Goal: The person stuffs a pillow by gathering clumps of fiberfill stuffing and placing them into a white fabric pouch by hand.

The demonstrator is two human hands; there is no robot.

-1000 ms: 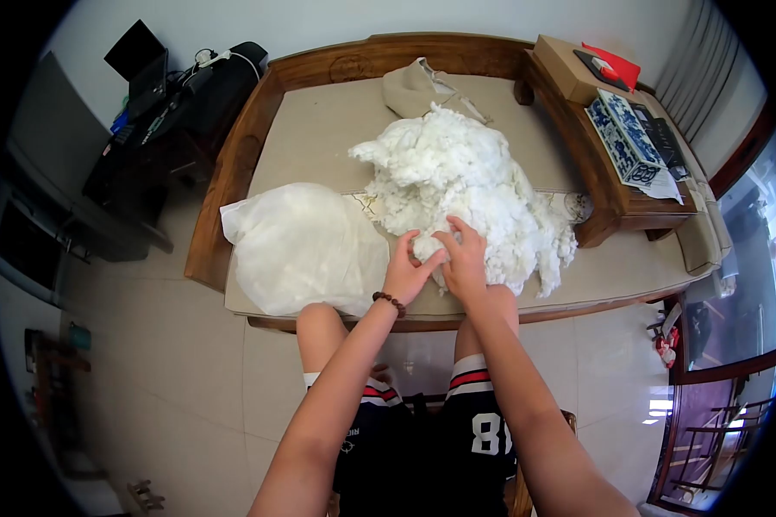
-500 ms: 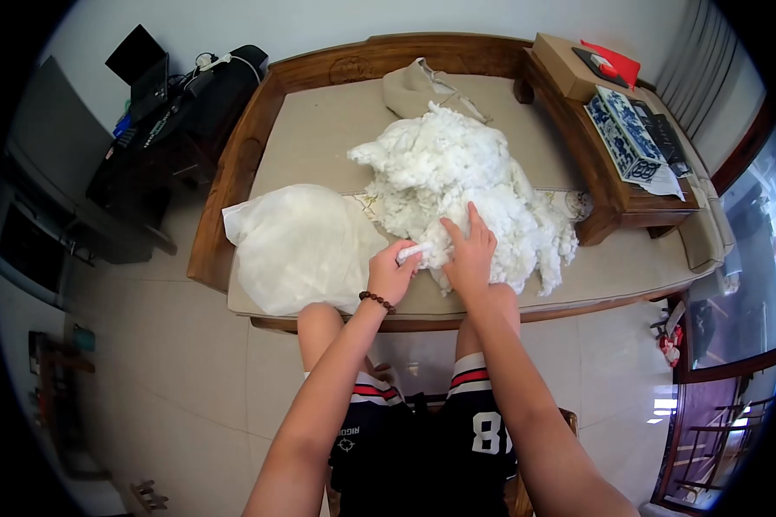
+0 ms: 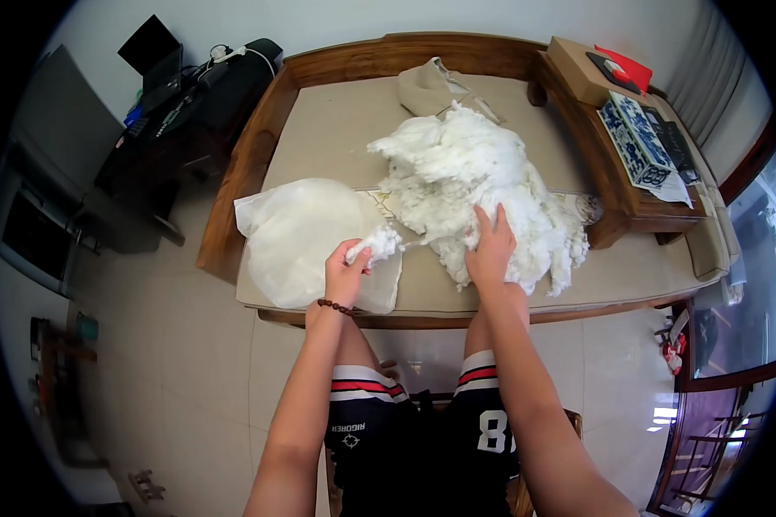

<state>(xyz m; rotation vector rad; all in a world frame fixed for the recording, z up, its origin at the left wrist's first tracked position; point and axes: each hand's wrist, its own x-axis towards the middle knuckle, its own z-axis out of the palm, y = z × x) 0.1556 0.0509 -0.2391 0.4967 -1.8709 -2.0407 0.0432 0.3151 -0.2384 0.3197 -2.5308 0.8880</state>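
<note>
Left hand [image 3: 345, 272]: thumb and fingers pinch one end of a loose tuft [image 3: 379, 246], above the near right part of a whitish cloth bag [image 3: 289, 241].
Right hand [image 3: 493, 250]: open, fingers apart, laid on the near side of the fluffy pile [image 3: 470, 172]; what lies under the palm cannot be seen.
Tuft: between the hands, beside the bag and to the left of the pile, with a thin wisp [image 3: 416, 242] reaching toward the pile.
Pull: best made slow and level, I judge, along the wisp, so the fibres slide apart instead of snapping into lumps.
Pinch: firm at the held end only; squeezing the whole tuft would mat it.
Steadying: light, spread pressure from the right hand should keep the pile from dragging along.
Tuft's long axis: roughly crosswise, rising a little from the left fingertips toward the far right; its free end points at the pile.
Pile's long axis: slanting on the seat cushion [image 3: 319, 129], from far left down to near right, the latter end ragged.
</note>
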